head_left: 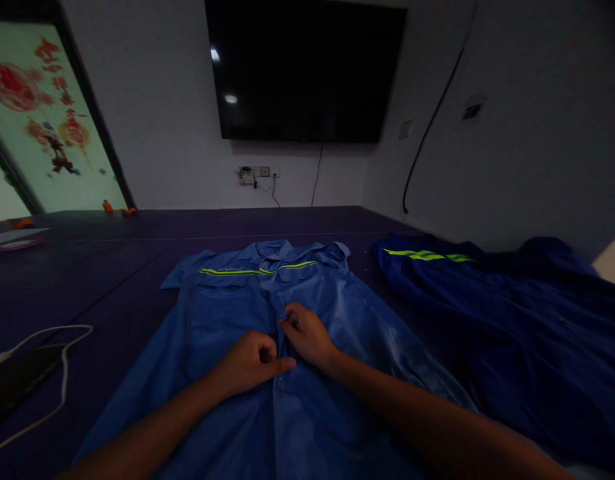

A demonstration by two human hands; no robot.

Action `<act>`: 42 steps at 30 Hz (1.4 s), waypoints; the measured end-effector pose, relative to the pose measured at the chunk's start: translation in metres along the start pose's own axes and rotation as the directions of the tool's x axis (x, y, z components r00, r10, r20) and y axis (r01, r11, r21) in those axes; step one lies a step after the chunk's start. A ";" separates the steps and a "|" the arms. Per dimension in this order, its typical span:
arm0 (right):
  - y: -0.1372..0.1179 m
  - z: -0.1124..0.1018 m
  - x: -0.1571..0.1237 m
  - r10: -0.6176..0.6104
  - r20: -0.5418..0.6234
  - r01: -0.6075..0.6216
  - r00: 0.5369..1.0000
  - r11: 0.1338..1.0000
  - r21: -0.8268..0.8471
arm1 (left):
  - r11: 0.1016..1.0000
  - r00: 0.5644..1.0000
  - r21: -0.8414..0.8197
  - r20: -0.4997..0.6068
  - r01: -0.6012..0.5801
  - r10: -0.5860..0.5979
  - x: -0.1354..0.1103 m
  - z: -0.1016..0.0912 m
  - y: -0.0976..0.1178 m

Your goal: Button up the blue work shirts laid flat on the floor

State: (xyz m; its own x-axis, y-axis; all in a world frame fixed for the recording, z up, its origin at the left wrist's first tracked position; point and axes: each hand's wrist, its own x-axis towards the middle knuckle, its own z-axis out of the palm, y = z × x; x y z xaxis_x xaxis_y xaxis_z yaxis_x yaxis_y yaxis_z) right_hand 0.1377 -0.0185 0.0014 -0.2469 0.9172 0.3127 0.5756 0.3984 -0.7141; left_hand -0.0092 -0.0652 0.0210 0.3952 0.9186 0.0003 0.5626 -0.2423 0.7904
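Note:
A blue work shirt [227, 320] with a yellow-green reflective stripe lies spread flat, front up, on a dark purple table [112, 280]. My left hand [250, 363] is curled closed on the shirt's front placket at mid-chest, thumb pointing right. My right hand [307, 333] pinches the same placket edge just to the right and slightly farther away. The two hands almost touch. Whether a button sits between the fingers is too small to tell.
A heap of darker blue garments [512, 320] with reflective stripes lies at the right. A dark phone [17, 377] with a white cable [62, 353] rests at the left edge. A wall-mounted black screen [307, 67] hangs ahead above a wall socket [254, 173].

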 end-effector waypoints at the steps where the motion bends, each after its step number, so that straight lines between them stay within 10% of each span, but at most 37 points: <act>1: 0.001 0.001 0.001 -0.006 -0.008 0.006 1.000 1.000 0.008 | 1.000 1.000 0.003 0.024 -0.002 0.002 0.000 -0.001 0.001; 15: -0.017 -0.019 0.002 -0.048 -0.083 0.060 0.995 0.988 0.143 | 0.879 0.916 -0.366 0.365 0.307 -0.168 -0.001 -0.020 0.001; 18: -0.032 -0.029 -0.008 -0.054 0.111 0.028 0.992 0.975 0.220 | 0.875 0.905 -0.377 0.401 0.304 -0.141 -0.003 -0.021 0.001; 24: -0.028 -0.033 -0.038 -0.087 0.538 -0.082 0.838 0.956 0.282 | 0.890 0.883 -0.311 0.434 0.333 -0.179 -0.013 -0.017 0.004; 42: -0.027 -0.028 -0.064 0.015 0.464 -0.041 0.886 0.998 0.046 | 0.784 0.825 -0.393 0.505 0.480 -0.253 -0.023 -0.015 -0.001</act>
State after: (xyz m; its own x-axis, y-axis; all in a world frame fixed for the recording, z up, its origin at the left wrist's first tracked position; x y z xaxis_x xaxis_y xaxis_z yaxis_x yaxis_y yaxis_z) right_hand 0.1598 -0.0881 0.0182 -0.5716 0.8201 -0.0244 0.5490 0.3603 -0.7542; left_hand -0.0294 -0.0812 0.0295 0.5508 0.6617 -0.5088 0.3459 0.3738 0.8606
